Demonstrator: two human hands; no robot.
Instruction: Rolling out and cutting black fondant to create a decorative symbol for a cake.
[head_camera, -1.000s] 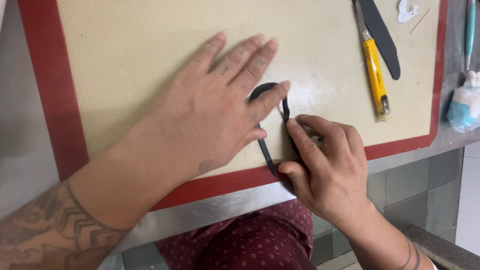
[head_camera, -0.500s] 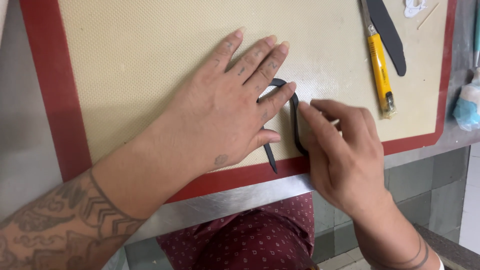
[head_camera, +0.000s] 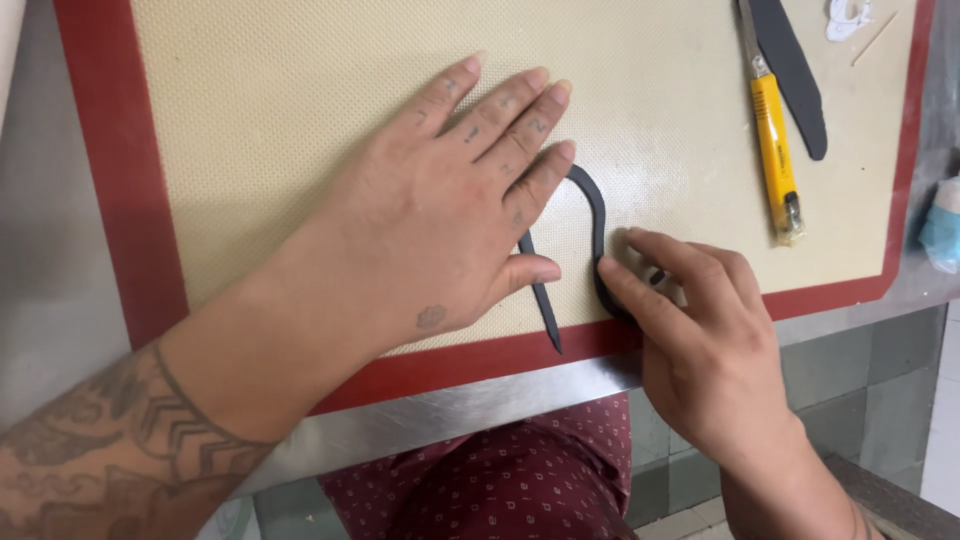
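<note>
Nearest the camera, a dark red patterned trouser leg (head_camera: 520, 480) shows below the edge of the steel tabletop (head_camera: 450, 410). On the tabletop lies a beige mat (head_camera: 280, 120) with a red border.

The right hand (head_camera: 700, 350) reaches in from the lower right, its fingertips pressing the right limb of a thin black strip (head_camera: 598, 225) near the mat's front border; the fingers are extended on it, not closed round it. The strip is bent into an upside-down U, lying flat on the mat, with its left limb ending in a point at the red border.

The left hand (head_camera: 440, 220) lies flat, palm down, fingers spread and straight, just left of the strip; its little finger touches the top of the bend and its thumb rests on the left limb. It grasps nothing.

Farther off, to the right, a yellow knife (head_camera: 775, 150) lies beside a long black blade-shaped piece (head_camera: 795, 75). At the right edge sits a pale blue object (head_camera: 942, 232), only partly seen.
</note>
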